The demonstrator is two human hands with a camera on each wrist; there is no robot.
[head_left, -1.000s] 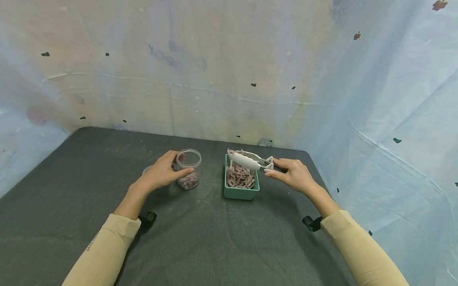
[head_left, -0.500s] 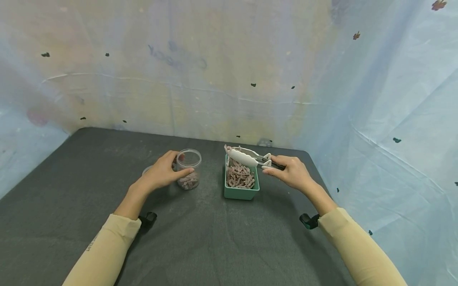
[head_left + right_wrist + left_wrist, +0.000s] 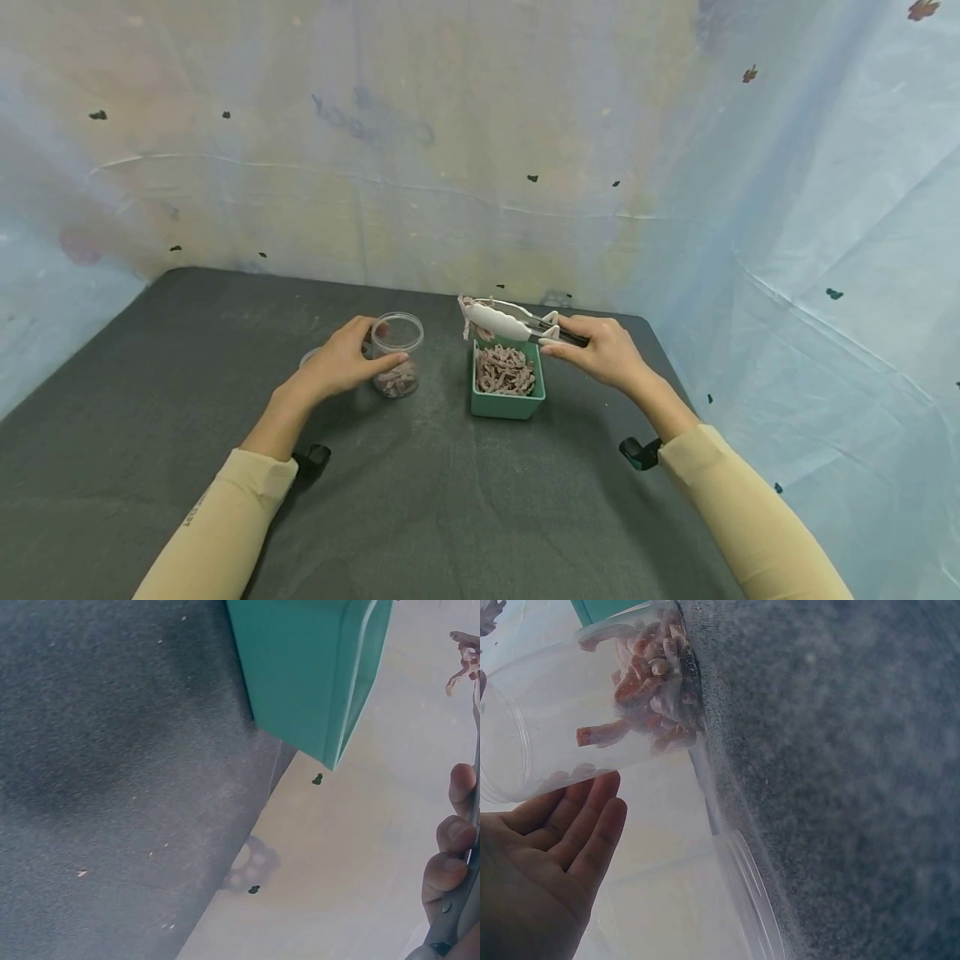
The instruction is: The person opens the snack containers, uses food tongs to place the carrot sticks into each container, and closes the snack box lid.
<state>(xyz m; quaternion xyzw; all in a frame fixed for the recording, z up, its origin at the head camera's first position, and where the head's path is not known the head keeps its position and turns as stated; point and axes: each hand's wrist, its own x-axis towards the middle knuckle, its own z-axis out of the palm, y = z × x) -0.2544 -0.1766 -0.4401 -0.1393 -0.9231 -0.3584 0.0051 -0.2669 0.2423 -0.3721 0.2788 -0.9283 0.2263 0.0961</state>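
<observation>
right hand (image 3: 602, 350) holds tongs (image 3: 499, 322) full of strips (image 3: 466, 312)

i see the right hand's thumb and fingers wrapped around the tongs. the white tips pinch a small bunch of pink-grey strips up in the air, near the far left corner of the green box (image 3: 506, 407). a pile of the same strips (image 3: 506, 372) lies in that box. the left hand (image 3: 339, 360) holds a clear jar (image 3: 397, 343), thumb on my side. the jar stands upright on the dark table (image 3: 450, 500), open at the top, with some pieces (image 3: 652, 686) at the bottom. i see jar and box apart, box to the right, both nearer the table's far edge. a clear round thing (image 3: 754, 896) sits just beside the left hand, partly hidden. past the far edge hangs a pale sheet (image 3: 450, 167).
</observation>
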